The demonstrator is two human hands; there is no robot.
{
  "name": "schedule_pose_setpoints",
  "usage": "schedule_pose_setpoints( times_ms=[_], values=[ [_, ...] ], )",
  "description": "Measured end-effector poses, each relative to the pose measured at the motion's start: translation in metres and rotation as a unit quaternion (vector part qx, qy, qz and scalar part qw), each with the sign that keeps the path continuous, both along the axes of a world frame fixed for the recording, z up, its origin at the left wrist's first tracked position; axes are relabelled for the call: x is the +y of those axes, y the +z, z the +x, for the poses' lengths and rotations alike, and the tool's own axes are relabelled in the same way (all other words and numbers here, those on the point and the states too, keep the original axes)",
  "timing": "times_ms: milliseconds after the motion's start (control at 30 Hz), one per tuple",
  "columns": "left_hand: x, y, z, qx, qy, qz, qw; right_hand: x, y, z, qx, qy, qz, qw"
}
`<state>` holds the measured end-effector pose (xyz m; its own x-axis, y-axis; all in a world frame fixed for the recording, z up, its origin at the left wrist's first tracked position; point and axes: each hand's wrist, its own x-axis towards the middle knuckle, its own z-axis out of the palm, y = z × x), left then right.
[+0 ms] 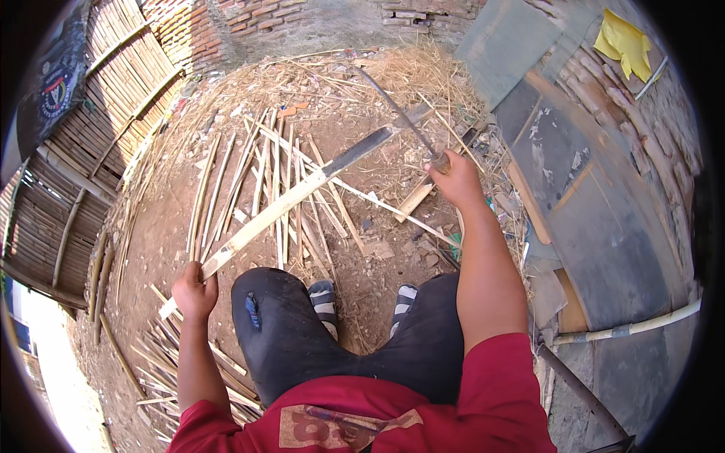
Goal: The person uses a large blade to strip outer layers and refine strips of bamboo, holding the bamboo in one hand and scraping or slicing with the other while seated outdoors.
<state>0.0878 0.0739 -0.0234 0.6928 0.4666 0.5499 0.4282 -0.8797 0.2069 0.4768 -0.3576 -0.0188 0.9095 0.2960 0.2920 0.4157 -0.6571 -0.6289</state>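
Note:
A long split bamboo slat [291, 198] slants across the middle, pale at the near end and dark toward the far end. My left hand [195, 290] is closed around its lower end. In my right hand [458, 181] is the wooden handle of a long-bladed knife [396, 108], its dark, narrow blade angled away and to the left. The blade crosses the far part of the slat in view; whether they touch I cannot tell. Beneath the slat, several thin bamboo strips [264, 170] lie scattered on the dirt.
Another pile of strips [155, 377] lies beside my left forearm. A short bamboo piece [414, 200] rests below my right hand. Dry straw [427, 72] is heaped by the brick wall [264, 19]. Dark boards [612, 234] line the right; a bamboo fence [117, 83] stands left.

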Motion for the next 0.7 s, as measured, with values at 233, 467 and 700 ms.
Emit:
schedule_pose_setpoints(
  times_ms=[233, 467, 700],
  values=[
    [-0.008, -0.002, 0.003, -0.001, -0.004, 0.006, 1.000, 0.035, 0.009, -0.026, 0.000, 0.075, -0.013, 0.997],
    [-0.016, 0.008, 0.017, 0.040, -0.004, -0.056, 0.998, 0.056, 0.047, -0.065, -0.048, 0.174, -0.123, 0.976],
    [-0.040, 0.019, 0.037, 0.048, -0.085, -0.117, 0.988, 0.053, 0.032, -0.064, 0.049, 0.152, 0.046, 0.986]
  ],
)
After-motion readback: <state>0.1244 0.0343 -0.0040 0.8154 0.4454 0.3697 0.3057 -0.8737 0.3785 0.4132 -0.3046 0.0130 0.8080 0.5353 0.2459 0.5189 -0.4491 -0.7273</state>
